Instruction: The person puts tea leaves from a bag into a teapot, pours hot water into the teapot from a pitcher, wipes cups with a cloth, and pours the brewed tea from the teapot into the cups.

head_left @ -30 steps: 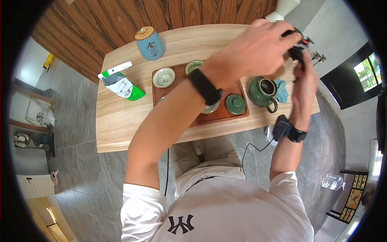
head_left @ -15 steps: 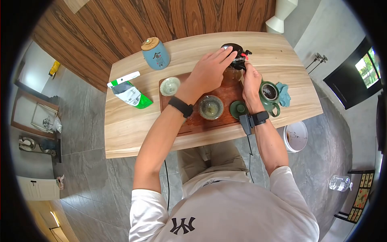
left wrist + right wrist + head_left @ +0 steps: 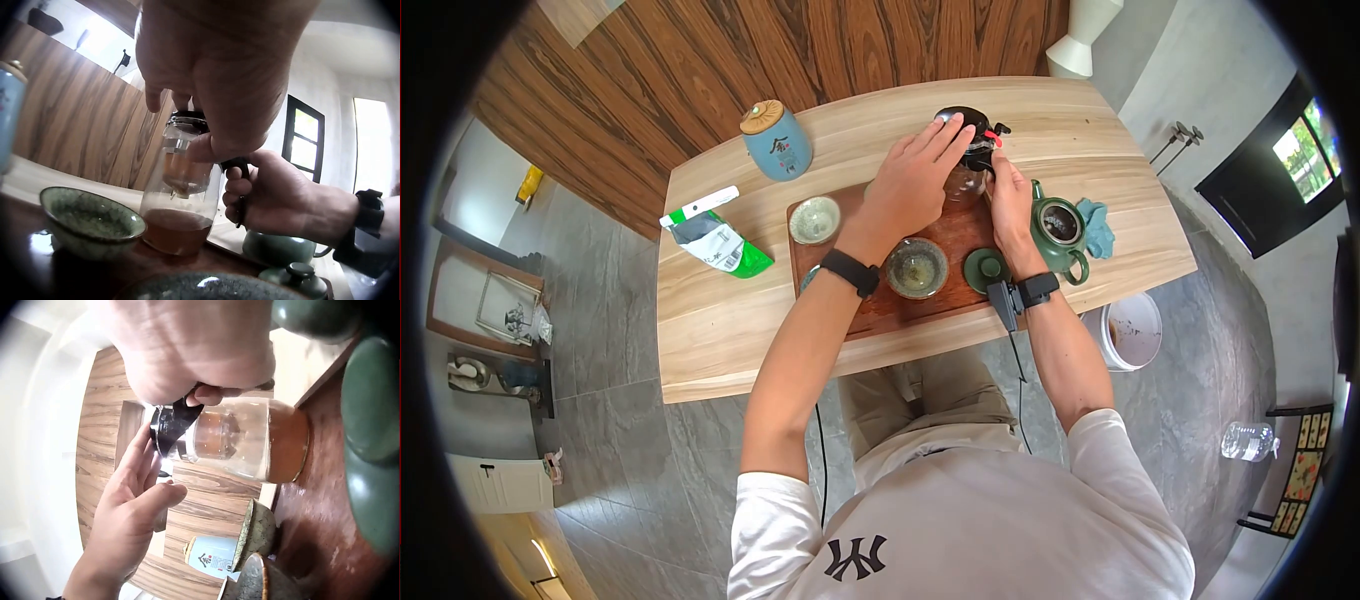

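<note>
On the wooden tray (image 3: 880,318) stands a glass tea infuser pot (image 3: 178,212), brown tea in its bottom and an inner strainer above. Its lid (image 3: 960,116) is black with a red part at the side. My left hand (image 3: 908,188) rests straight fingers on the lid, the thumb stretched out apart from them. The right hand (image 3: 1012,208) grips the black handle (image 3: 242,206), fingers curled round it. Nearer me on the tray are a speckled bowl (image 3: 916,268) and a green teapot lid (image 3: 986,268). A pale cup (image 3: 814,220) sits at the tray's far left.
Right of the tray, a green teapot (image 3: 1068,252) stands uncovered beside a crumpled blue cloth (image 3: 1097,228). A blue canister (image 3: 778,145) and a green-and-white bag (image 3: 722,245) are on the left. Below the table's right edge is a white bucket (image 3: 1135,333).
Both hands have brought the infuser pot from beyond the tray's right side leftward and down onto the tray. The left hand now lies flatter on its lid. Little moved in the last half second.
</note>
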### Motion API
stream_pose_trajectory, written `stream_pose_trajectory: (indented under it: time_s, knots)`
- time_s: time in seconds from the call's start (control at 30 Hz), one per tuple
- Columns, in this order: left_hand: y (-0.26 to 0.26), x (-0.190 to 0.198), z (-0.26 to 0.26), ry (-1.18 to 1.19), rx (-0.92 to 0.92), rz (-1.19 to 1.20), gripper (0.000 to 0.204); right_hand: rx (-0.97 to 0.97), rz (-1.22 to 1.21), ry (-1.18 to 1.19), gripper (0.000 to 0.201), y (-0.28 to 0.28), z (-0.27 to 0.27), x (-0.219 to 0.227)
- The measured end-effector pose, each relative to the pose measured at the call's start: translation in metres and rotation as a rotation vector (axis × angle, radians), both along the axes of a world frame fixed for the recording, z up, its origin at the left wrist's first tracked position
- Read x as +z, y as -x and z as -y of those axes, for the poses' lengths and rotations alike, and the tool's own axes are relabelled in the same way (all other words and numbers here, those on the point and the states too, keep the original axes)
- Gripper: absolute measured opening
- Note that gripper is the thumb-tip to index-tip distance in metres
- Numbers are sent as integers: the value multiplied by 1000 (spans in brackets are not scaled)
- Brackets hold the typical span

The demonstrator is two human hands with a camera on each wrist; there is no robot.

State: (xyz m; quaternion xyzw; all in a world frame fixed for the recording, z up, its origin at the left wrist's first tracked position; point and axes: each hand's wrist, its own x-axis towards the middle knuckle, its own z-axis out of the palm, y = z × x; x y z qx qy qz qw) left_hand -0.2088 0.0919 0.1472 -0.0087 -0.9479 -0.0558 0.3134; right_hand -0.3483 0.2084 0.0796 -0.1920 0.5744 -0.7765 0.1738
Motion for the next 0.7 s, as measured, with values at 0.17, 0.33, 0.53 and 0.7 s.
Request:
stream_pose_trajectory:
  time_s: [0.17,0.33,0.53,0.7]
  knots:
    - [-1,2,-2,-40,5,-3,86,-155,-479,-401,36,-1,-25,10]
    - [3,0,3,57,5,-67,75,-215,-810,-461,25,-37,-78,41]
    - [16,11,4,-5,19,-93,58,12,-819,-645,24,-73,-117,26]
    - [18,7,-2,89,34,-53,60,143,-841,-704,30,-80,-127,7]
